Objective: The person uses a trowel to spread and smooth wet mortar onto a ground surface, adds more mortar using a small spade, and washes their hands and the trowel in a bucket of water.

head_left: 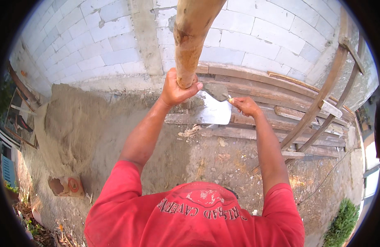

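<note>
My left hand point(177, 88) is wrapped round a thick wooden hoe handle point(194, 39), which rises toward the top of the view. Below the fist is the hoe's wide, shiny metal blade point(216, 110), with grey mortar stuck on its left part. To the right, my right hand point(245, 106) is closed on the yellowish handle of a small trowel point(216, 91). The trowel's blade looks grey with mortar and lies at the upper edge of the hoe blade; whether the two touch I cannot tell.
A heap of grey sand or mortar mix point(70, 127) lies left, against a white block wall point(256, 24). Long wooden planks point(256, 88) are stacked along the wall at right. A wooden ladder point(317, 115) leans there. A torn bucket-like container point(68, 186) lies lower left.
</note>
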Action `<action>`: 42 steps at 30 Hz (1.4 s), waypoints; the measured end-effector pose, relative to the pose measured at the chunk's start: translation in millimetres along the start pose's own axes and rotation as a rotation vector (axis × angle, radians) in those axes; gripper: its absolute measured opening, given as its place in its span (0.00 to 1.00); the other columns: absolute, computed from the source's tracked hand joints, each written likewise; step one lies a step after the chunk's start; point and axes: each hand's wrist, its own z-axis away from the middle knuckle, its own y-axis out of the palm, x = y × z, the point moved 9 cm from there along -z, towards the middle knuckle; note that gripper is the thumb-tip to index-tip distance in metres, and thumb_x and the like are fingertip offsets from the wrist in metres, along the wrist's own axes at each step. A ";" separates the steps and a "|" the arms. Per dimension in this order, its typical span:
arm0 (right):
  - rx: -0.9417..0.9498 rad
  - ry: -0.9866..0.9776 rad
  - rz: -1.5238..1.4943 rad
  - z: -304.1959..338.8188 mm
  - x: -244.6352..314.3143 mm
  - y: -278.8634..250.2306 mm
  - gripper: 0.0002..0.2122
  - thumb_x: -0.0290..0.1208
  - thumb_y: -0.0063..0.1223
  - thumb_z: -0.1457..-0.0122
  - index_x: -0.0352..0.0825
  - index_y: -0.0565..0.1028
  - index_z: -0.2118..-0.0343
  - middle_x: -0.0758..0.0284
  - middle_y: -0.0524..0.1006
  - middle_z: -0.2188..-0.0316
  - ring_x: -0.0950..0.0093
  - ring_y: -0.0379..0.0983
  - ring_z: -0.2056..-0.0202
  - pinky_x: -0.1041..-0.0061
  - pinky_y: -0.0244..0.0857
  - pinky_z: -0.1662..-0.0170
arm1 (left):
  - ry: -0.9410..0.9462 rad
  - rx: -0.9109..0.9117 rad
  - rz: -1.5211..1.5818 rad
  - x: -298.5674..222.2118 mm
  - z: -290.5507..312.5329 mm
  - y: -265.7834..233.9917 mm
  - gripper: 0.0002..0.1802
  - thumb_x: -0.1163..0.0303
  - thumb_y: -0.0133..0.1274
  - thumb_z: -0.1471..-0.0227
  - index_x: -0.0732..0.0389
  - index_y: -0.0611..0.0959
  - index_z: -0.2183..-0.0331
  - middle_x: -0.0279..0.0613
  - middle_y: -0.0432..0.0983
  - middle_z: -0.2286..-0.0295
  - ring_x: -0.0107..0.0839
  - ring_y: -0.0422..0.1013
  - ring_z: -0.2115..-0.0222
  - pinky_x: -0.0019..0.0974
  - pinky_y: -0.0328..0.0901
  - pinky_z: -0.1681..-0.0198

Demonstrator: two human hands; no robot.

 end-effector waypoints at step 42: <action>-0.141 -0.163 -0.009 66.2 -4.2 156.1 0.22 0.48 0.49 0.38 0.37 0.76 0.49 0.49 0.79 0.59 0.53 0.75 0.54 0.64 0.67 0.52 | 0.002 -0.606 -0.210 3.5 25.0 -75.9 0.12 0.70 0.64 0.54 0.65 0.79 0.81 0.32 0.72 0.88 0.20 0.66 0.85 0.30 0.61 0.81</action>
